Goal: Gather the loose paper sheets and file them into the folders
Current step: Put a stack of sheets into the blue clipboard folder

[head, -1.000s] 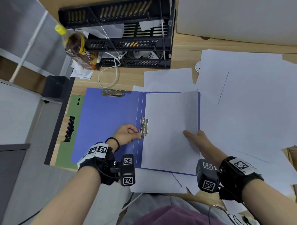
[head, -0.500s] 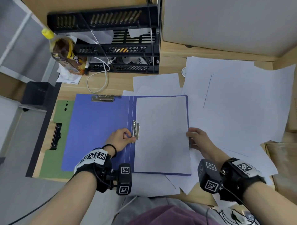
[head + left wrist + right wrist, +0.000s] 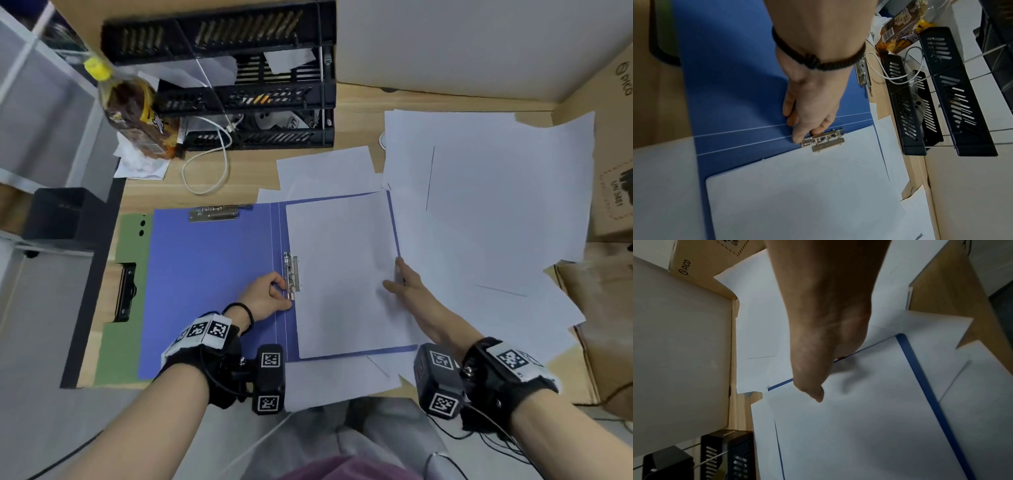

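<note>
Right hand (image 3: 409, 291): fingers are being held nearly straight and laid flat at the right edge of the filed sheet (image 3: 342, 274), steadying it; nothing is being gripped.
Left hand (image 3: 267, 296): fingertips are being curled round the lower end of the metal spring clip (image 3: 292, 275) at the spine, pinching its lever; in the left wrist view the bar is seen lying over the sheet's left edge, and whether it is fully pressed down cannot be told.
Desk (image 3: 239, 185): its near edge at 6 o'clock is being overhung by several sheets, judged likely to slide off if brushed.
Loose paper sheets (image 3: 496, 212): a wide overlapping spread is lying at 2 to 4 o'clock of the blue folder, with more poking out at 12 and 6 o'clock; these are judged as still waiting to be gathered.
Blue folder (image 3: 212, 281): it is lying open at the centre, left cover bare, the sheet resting on its right half.
Green folder (image 3: 118, 356): it is being largely covered by the blue one at 9 o'clock, and nothing is seen filed in it.
Progress: one sheet, or a thin stack, is judged as being clamped; most of the task is remaining.
Open room: the bare blue cover is offering clear space at 9 o'clock; at 12 o'clock the black tray rack (image 3: 239, 89), a bottle (image 3: 137, 109) and a white cable (image 3: 205, 164) are crowding the far edge, and a cardboard box (image 3: 613, 154) is closing the 3 o'clock side.
</note>
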### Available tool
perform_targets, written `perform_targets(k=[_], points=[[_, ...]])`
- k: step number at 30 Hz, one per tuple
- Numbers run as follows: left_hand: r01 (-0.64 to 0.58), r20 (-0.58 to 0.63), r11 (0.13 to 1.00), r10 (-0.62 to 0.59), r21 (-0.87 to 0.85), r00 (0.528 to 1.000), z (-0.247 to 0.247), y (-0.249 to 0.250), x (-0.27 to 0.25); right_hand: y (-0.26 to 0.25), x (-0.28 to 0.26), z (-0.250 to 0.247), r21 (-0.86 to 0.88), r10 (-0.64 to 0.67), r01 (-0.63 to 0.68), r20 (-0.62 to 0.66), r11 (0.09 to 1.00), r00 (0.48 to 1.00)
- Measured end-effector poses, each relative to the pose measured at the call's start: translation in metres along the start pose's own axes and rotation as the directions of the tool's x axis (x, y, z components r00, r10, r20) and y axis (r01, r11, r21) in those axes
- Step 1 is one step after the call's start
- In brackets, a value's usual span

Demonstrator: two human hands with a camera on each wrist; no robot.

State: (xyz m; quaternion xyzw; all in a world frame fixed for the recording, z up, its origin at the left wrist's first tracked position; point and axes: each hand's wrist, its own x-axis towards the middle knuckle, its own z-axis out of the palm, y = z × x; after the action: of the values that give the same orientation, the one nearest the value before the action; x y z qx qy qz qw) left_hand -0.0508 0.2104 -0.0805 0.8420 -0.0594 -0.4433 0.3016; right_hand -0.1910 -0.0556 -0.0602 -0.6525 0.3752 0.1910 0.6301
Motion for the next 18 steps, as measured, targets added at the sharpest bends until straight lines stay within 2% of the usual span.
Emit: perform_targets(k=[3,6,10,11,13,15,18], points=[[0.027,0.007,0.999,-0.028,0.045,1.0,-0.004,-0.009,-0.009,0.002,0.0,0.018,0.004,-0.028,0.028,-0.029,1.0,0.999],[0.074,-0.023,0.997,-0.074,0.007,0.997,-0.007,-0.015,-0.017,0.001,0.001,0.034,-0.012,-0.048,0.048,-0.027,0.999,0.998],[-0.043,-0.221,0.996,0.026,-0.074,0.975,-0.011,0.005,-0.024,0.002,0.0,0.047,0.084,-0.066,0.066,-0.002,0.994,0.998],[-0.079,-0.214,0.993,0.06,-0.083,0.975,-0.012,0.017,-0.024,0.002,-0.001,0.048,0.111,-0.063,0.062,0.006,0.992,0.998],[-0.123,-0.115,0.983,0.108,-0.134,0.987,-0.012,0.044,-0.024,0.0,-0.006,0.046,0.135,-0.052,0.049,0.018,0.99,0.998],[-0.134,-0.018,0.976,0.133,-0.173,0.991,-0.009,0.07,-0.021,-0.001,-0.01,0.038,0.145,-0.034,0.03,0.027,0.989,0.999],[-0.135,0.04,0.966,0.147,-0.218,0.988,0.002,0.097,-0.011,0.006,-0.018,0.016,0.162,0.011,-0.016,0.03,0.987,0.999]])
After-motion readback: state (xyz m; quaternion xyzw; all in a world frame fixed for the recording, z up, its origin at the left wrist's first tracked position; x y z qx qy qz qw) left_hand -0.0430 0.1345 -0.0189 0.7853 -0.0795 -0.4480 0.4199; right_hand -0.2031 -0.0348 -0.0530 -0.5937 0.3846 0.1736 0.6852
